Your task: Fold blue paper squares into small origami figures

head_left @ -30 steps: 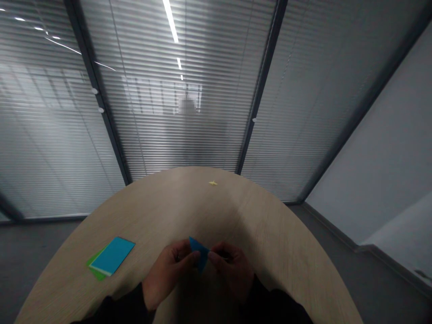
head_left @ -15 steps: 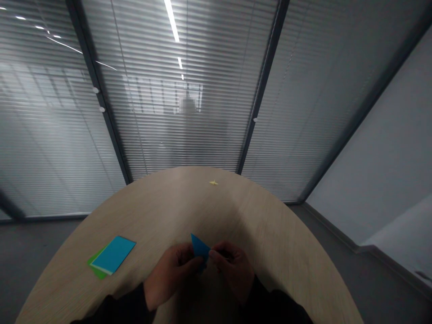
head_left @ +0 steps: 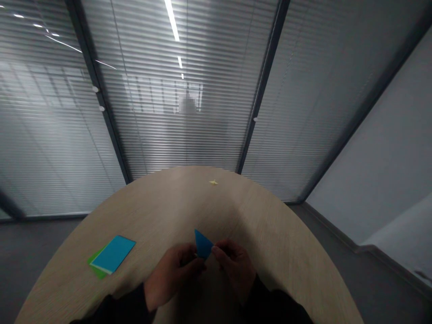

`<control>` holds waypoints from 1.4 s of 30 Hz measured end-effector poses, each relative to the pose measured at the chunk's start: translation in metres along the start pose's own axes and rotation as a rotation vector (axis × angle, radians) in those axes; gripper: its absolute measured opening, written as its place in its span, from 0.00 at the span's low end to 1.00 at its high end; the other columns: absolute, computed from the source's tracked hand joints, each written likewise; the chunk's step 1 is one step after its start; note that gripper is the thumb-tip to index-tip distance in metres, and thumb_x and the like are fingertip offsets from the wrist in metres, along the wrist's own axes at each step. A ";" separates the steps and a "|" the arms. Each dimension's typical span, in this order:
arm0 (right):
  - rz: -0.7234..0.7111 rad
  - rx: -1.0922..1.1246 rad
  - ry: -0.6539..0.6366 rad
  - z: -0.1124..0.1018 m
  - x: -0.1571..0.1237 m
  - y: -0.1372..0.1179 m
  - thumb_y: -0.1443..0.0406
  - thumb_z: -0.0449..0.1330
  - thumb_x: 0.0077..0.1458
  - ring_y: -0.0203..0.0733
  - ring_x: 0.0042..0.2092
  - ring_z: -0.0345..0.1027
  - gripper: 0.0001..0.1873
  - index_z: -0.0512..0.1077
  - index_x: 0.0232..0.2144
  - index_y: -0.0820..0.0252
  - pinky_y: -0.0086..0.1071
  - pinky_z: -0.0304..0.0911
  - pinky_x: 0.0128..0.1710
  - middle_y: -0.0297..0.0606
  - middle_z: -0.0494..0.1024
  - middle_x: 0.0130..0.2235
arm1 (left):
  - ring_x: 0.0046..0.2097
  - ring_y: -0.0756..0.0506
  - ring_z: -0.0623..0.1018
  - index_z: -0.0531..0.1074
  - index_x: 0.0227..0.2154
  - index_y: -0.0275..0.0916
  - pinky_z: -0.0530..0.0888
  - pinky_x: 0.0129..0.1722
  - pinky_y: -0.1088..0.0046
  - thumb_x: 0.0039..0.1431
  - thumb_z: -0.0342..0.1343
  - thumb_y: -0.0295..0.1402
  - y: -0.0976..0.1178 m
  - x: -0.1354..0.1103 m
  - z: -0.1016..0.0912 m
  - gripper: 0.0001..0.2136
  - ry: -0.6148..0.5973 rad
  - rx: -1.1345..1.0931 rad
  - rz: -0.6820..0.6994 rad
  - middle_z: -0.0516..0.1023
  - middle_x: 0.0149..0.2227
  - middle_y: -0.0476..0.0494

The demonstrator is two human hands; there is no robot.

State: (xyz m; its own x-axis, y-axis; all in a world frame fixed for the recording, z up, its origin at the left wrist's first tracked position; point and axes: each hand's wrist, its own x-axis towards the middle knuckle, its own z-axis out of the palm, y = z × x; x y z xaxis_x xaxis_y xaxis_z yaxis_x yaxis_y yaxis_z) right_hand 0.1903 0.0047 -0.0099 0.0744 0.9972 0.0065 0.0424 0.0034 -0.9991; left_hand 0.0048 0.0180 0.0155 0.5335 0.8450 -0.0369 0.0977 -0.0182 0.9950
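Over the near edge of the pale wood-grain tabletop, the left hand and right hand meet around a small piece of blue paper, folded to a point that rises toward the far side. It is held in the air, just clear of the wood, and its lower part is hidden behind the hands. The fingers of the left hand are curled and press against its left side, while the fingers of the right hand pinch its right edge. The two hands touch the paper from opposite sides, and no finger is spread wide. Exactly how each fingertip lies on the folds cannot be told at this blur. As things lie, this blue piece has been creased into shape, though its final form cannot be made out. To the left, well apart from the hands, a flat blue sheet lies on a green sheet, both unfolded and squared off, with a pale edge showing between them. Far across the tabletop sits a tiny yellow piece, perhaps folded paper, too small to read. Dark sleeves cover both forearms.
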 end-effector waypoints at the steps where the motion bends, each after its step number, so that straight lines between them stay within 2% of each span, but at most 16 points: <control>1: -0.005 0.002 0.004 0.000 0.000 -0.001 0.52 0.64 0.48 0.34 0.23 0.61 0.17 0.73 0.26 0.61 0.27 0.59 0.23 0.31 0.70 0.23 | 0.34 0.44 0.77 0.76 0.37 0.35 0.71 0.34 0.71 0.58 0.58 0.39 0.000 0.000 0.000 0.12 -0.002 0.002 -0.002 0.80 0.33 0.42; 8: 0.013 0.052 0.072 0.000 0.001 -0.001 0.51 0.65 0.46 0.33 0.21 0.59 0.18 0.73 0.26 0.61 0.27 0.57 0.22 0.29 0.67 0.21 | 0.32 0.45 0.76 0.76 0.34 0.36 0.69 0.31 0.73 0.55 0.59 0.38 0.006 -0.002 0.004 0.10 0.013 0.048 -0.038 0.79 0.30 0.45; 12: 0.017 0.056 0.059 0.000 0.000 -0.002 0.51 0.65 0.46 0.33 0.21 0.59 0.18 0.73 0.26 0.61 0.27 0.56 0.22 0.29 0.67 0.20 | 0.31 0.46 0.75 0.75 0.35 0.36 0.68 0.30 0.74 0.56 0.58 0.37 0.008 -0.003 0.004 0.09 -0.005 0.047 -0.027 0.78 0.30 0.46; 18: 0.015 0.058 0.056 0.002 -0.001 -0.006 0.52 0.65 0.45 0.33 0.21 0.58 0.18 0.74 0.25 0.61 0.27 0.56 0.21 0.29 0.66 0.20 | 0.32 0.45 0.76 0.75 0.32 0.35 0.68 0.31 0.73 0.61 0.52 0.44 -0.005 -0.004 0.001 0.16 0.036 0.138 -0.040 0.79 0.30 0.43; 23: 0.024 0.042 0.064 0.003 -0.001 -0.003 0.52 0.66 0.43 0.33 0.23 0.59 0.17 0.74 0.25 0.61 0.27 0.56 0.22 0.30 0.67 0.21 | 0.30 0.46 0.75 0.74 0.33 0.35 0.68 0.29 0.74 0.62 0.51 0.44 -0.012 -0.004 0.000 0.16 0.065 0.181 -0.028 0.78 0.28 0.44; 27: 0.007 0.046 0.030 0.002 -0.002 -0.001 0.52 0.65 0.46 0.33 0.23 0.59 0.16 0.74 0.25 0.61 0.27 0.56 0.23 0.29 0.67 0.21 | 0.30 0.46 0.75 0.73 0.30 0.36 0.68 0.29 0.74 0.63 0.50 0.45 -0.002 -0.004 0.003 0.17 0.128 0.270 0.019 0.78 0.29 0.43; 30: -0.031 0.023 0.001 0.002 -0.002 0.000 0.54 0.65 0.47 0.34 0.24 0.60 0.15 0.74 0.25 0.60 0.28 0.58 0.24 0.30 0.69 0.21 | 0.31 0.46 0.75 0.73 0.30 0.37 0.68 0.30 0.73 0.64 0.48 0.45 0.002 -0.003 0.004 0.17 0.158 0.245 0.074 0.78 0.29 0.44; 36: -0.044 -0.023 -0.011 0.002 -0.001 0.001 0.54 0.65 0.47 0.34 0.24 0.60 0.14 0.74 0.25 0.60 0.27 0.57 0.24 0.30 0.68 0.21 | 0.28 0.47 0.74 0.71 0.28 0.37 0.68 0.28 0.74 0.64 0.49 0.45 -0.003 -0.001 0.005 0.17 0.217 0.213 0.045 0.75 0.25 0.47; 39: -0.028 -0.013 0.001 0.002 -0.001 0.001 0.55 0.65 0.47 0.34 0.25 0.62 0.14 0.74 0.25 0.61 0.27 0.58 0.25 0.31 0.70 0.22 | 0.29 0.47 0.72 0.71 0.30 0.38 0.68 0.29 0.74 0.64 0.49 0.45 -0.003 0.003 0.006 0.16 0.245 0.182 0.100 0.74 0.27 0.47; 42: -0.011 0.007 0.009 0.003 0.000 0.002 0.54 0.65 0.47 0.35 0.25 0.64 0.14 0.75 0.27 0.60 0.28 0.60 0.26 0.32 0.72 0.23 | 0.28 0.48 0.70 0.70 0.31 0.38 0.68 0.27 0.74 0.64 0.47 0.46 -0.003 0.011 0.007 0.17 0.355 0.146 0.114 0.69 0.25 0.51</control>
State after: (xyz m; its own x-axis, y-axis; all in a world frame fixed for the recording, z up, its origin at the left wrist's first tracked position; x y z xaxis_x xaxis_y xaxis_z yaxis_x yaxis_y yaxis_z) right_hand 0.1875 0.0045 -0.0123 0.0832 0.9964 0.0180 0.0362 0.0150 -0.9992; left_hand 0.0163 0.0230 0.0110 0.2272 0.9648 0.1327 0.1866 -0.1769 0.9664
